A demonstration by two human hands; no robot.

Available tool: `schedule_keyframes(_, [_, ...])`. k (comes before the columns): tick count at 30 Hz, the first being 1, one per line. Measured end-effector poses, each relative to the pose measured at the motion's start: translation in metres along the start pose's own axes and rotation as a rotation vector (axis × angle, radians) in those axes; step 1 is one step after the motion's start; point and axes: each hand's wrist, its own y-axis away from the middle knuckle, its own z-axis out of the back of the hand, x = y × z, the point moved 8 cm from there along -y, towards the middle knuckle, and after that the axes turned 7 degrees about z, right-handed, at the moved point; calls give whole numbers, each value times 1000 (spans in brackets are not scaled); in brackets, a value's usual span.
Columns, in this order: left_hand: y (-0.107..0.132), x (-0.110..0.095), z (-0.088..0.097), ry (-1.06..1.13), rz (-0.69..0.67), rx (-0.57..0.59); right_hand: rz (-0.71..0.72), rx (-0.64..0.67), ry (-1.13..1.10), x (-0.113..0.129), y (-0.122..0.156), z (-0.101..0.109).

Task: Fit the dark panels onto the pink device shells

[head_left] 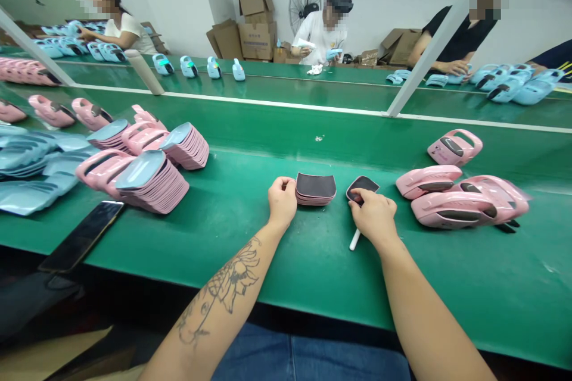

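My left hand point(281, 200) is curled into a loose fist against the left side of a small stack of dark-topped pink pads point(315, 188) on the green belt point(286, 250). My right hand point(374, 214) is closed around a thin white stick point(354, 239) and its fingers press on a single dark pad point(361, 186) lying flat just right of the stack. Nothing shows inside the left fist.
Pink housings point(465, 202) lie to the right, another point(454, 147) behind them. Stacks of pink shells point(154, 181) and blue parts point(27, 161) fill the left, with a black phone point(83, 235) near the front edge. Three other people work across the far belt.
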Motion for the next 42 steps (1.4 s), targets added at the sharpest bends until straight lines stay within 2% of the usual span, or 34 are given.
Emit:
schedule_keyframes(20, [0,0,0,-6,-5,-7,49,-33,1,3,0,2])
schedule_keyframes(29, [0,-2,3,-40,-36,-30,72,-60,-66,7,0,4])
schedule_keyframes(35, [7,-14,3,-106,-129,-46,98,-129,-154,15,0,11])
schedule_keyframes(42, [15,-24,1,-178,-274,-44,256,-134,-375,44,4,19])
